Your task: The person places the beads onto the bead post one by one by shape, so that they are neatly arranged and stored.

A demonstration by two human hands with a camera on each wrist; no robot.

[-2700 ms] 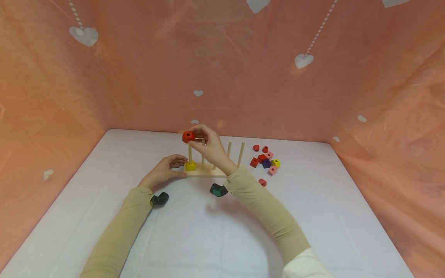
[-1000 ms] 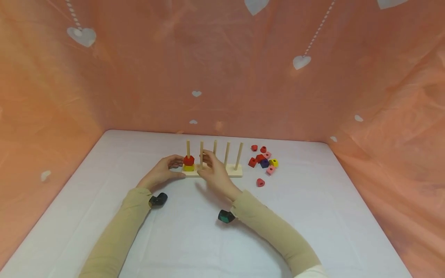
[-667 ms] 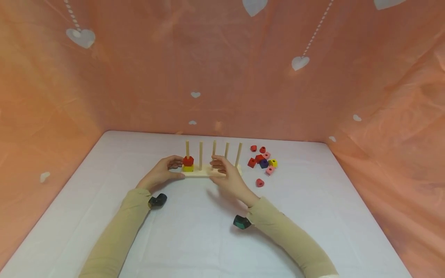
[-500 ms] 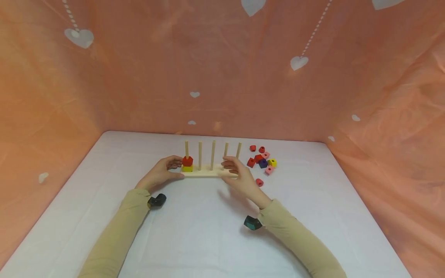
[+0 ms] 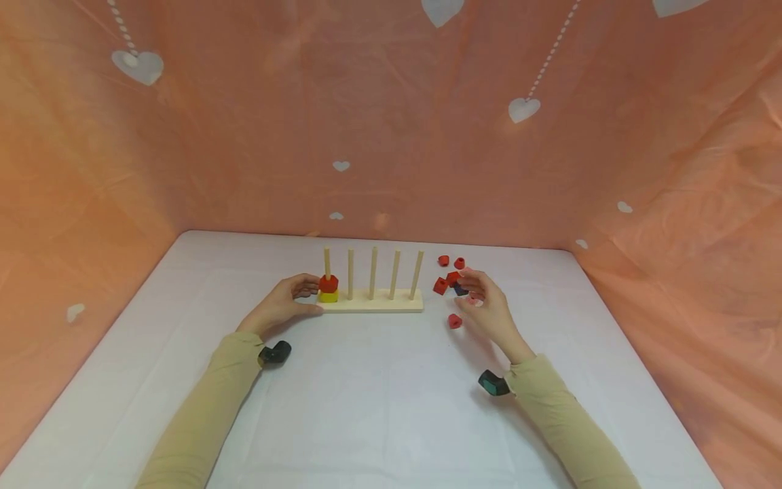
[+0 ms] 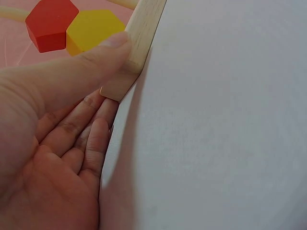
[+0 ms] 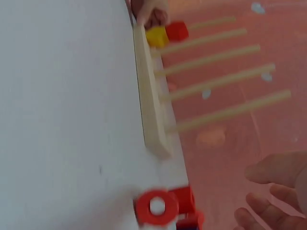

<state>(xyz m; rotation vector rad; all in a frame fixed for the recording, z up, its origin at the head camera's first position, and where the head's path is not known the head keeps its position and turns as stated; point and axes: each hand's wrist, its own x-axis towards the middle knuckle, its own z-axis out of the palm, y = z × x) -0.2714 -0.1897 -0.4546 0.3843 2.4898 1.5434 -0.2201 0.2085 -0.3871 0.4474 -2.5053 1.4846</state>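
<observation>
While the left hand (image 5: 281,304) holds one end of the peg rack (image 5: 373,306), thumb on its front edge and fingers round the end, the right hand (image 5: 489,309) hovers at the loose blocks (image 5: 440,286), fingers and thumb apart, with nothing seen between them. Just beside the left fingers, an upper red block (image 5: 328,284) sits on a yellow block (image 5: 328,297) on the first peg (image 5: 327,261). The crowding seems the main risk: right fingers closing on one piece could shove the dark block (image 5: 461,289) away. A careless thumb could also roll the stray red block (image 5: 455,321) just below it. Uneven pressure from the left thumb might twist the rack across the desk (image 5: 366,407).
</observation>
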